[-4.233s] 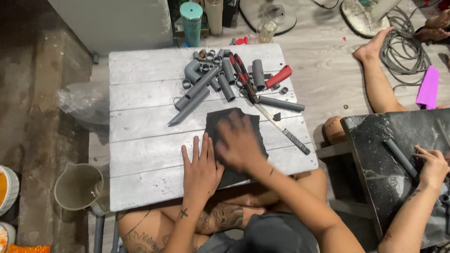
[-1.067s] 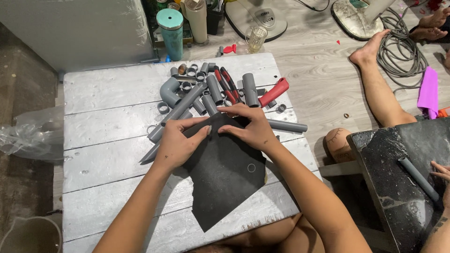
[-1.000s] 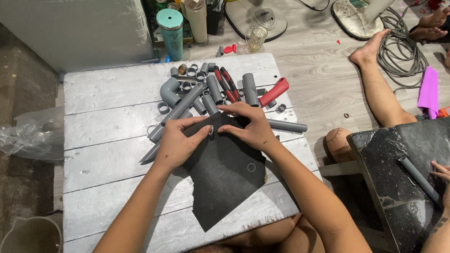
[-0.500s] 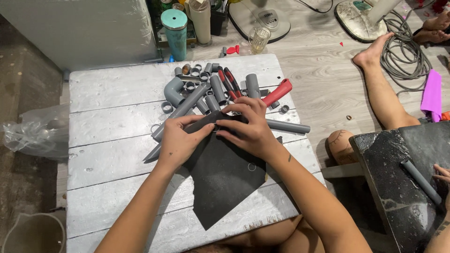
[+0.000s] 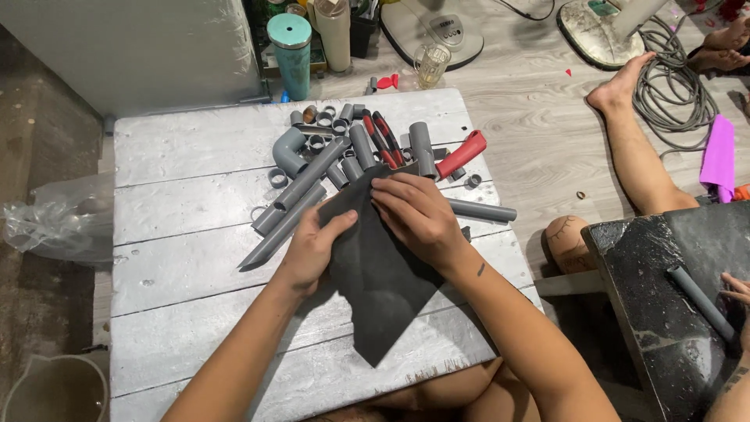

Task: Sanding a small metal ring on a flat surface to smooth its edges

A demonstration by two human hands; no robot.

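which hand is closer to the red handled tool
Right. The right hand lies just below and left of the red-handled tool; the left hand is farther left, across the black sheet.

Informal home workshop, floor-level setup: low whitewashed plank table (image 5: 187,156) on a wood-look floor (image 5: 539,101), loaded with cut grey pipe lengths (image 5: 301,187), an elbow fitting (image 5: 287,151), small ring offcuts (image 5: 323,119) and red-handled pliers (image 5: 383,139). Around it sit domestic clutter and shop gear mixed together: a teal tumbler (image 5: 291,43), a glass jar (image 5: 430,62), two floor fan bases (image 5: 426,23), a coiled grey cable (image 5: 676,82) and a plastic bag (image 5: 55,223). A second person sits barefoot on the floor at a dark slab (image 5: 664,312) with another pipe (image 5: 699,301) on it.
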